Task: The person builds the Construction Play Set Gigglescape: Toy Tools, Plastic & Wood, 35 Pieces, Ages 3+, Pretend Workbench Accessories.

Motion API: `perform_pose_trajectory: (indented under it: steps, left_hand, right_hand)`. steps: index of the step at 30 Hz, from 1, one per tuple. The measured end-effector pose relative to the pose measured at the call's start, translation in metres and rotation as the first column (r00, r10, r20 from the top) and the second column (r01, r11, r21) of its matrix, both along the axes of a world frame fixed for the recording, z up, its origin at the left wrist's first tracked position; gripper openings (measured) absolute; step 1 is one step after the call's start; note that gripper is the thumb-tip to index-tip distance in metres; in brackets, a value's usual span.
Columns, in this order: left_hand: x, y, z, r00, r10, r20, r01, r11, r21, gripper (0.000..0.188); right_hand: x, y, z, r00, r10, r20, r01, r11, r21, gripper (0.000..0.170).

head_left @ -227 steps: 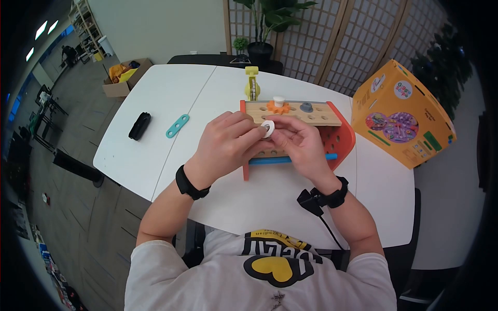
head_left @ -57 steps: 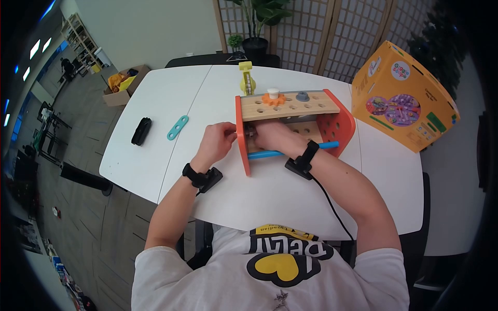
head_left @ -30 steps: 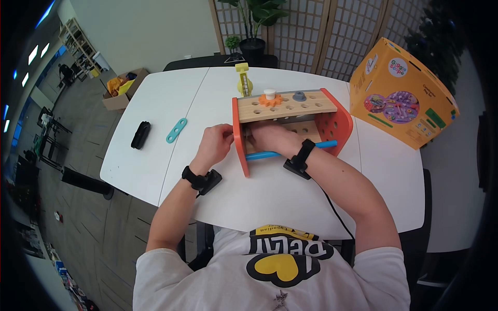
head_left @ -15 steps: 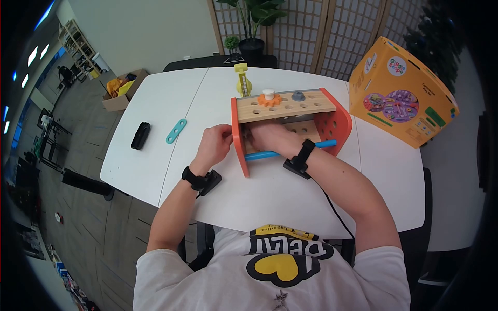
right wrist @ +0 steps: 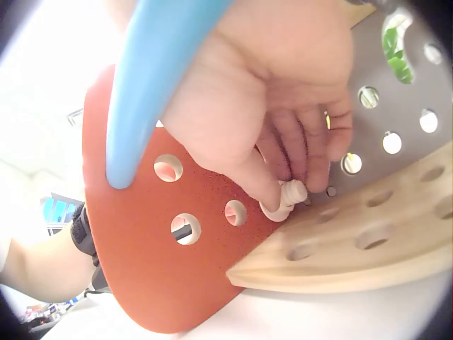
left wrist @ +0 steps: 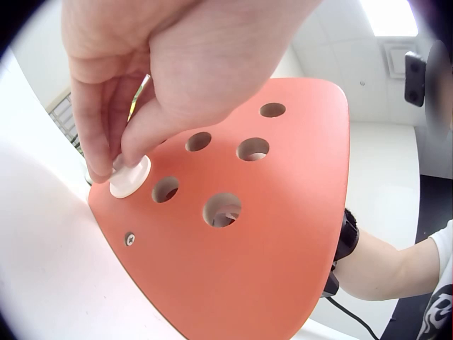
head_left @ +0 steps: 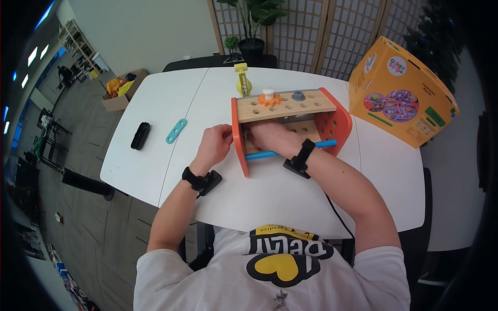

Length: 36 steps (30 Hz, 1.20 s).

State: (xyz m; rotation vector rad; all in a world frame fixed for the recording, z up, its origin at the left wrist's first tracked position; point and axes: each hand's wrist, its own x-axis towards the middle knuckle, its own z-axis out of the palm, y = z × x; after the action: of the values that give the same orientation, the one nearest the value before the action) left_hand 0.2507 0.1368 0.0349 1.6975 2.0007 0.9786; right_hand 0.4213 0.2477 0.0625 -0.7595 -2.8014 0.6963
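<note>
A toy workbench with a red side panel (left wrist: 283,198) and a pegboard top (head_left: 293,110) stands before me. My left hand (head_left: 213,145) is outside the left panel, thumb and fingers pinching the round head of a white toy bolt (left wrist: 130,178) against it. Reaching under the top, my right hand (head_left: 275,136) is inside the bench. In the right wrist view, the bolt's threaded end (right wrist: 294,191) sticks out of the panel's inner face, and my right thumb and fingers grip a white ring-shaped nut (right wrist: 274,212) around it. In the head view the right fingertips are hidden.
A blue rod (head_left: 264,154) crosses the bench's open front, below my right wrist. On top sit an orange gear (head_left: 270,100) and a grey nut (head_left: 298,96). A yellow toy (head_left: 243,83) stands behind; a teal strip (head_left: 176,131), black case (head_left: 140,136) and orange box (head_left: 399,98) are around.
Earlier both hands held the white nut in front of the bench. Since then the left hand has gone to the outer left panel and the right hand inside. In the last second they barely moved.
</note>
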Motion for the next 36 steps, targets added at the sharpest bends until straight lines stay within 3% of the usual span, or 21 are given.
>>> perform_pose_trajectory:
  steps: [20, 23, 26, 29, 32, 36]
  left_hand:
    - [0.0, 0.0, 0.0, 1.0, 0.004, -0.008, -0.004, 1.0, -0.008, 0.021]
    - [0.0, 0.0, -0.001, 1.0, 0.003, 0.001, -0.003, 1.0, 0.001, 0.021]
    - [0.001, 0.0, 0.001, 1.0, 0.001, -0.01, -0.001, 1.0, -0.004, 0.021]
    - [0.001, 0.0, 0.001, 1.0, -0.001, -0.011, 0.001, 1.0, -0.004, 0.021]
    - [0.0, 0.0, -0.001, 1.0, -0.007, -0.01, 0.007, 1.0, 0.006, 0.021]
    - [0.0, 0.0, 0.0, 1.0, -0.002, -0.015, 0.002, 1.0, -0.005, 0.021]
  right_hand:
    - [-0.002, 0.003, -0.004, 0.995, 0.032, 0.092, -0.025, 0.997, -0.072, 0.031]
    - [-0.003, 0.002, -0.002, 0.996, 0.023, 0.087, -0.011, 0.991, -0.133, 0.031]
    - [0.001, 0.001, -0.001, 0.998, 0.05, -0.037, -0.052, 0.997, -0.052, 0.029]
    - [-0.003, 0.001, 0.002, 0.998, -0.014, 0.053, 0.017, 0.998, -0.061, 0.026]
    - [-0.003, 0.005, -0.005, 0.999, 0.019, 0.035, -0.02, 0.999, 0.028, 0.025]
    - [-0.006, 0.003, -0.002, 0.982, 0.032, 0.187, -0.037, 0.999, 0.027, 0.024]
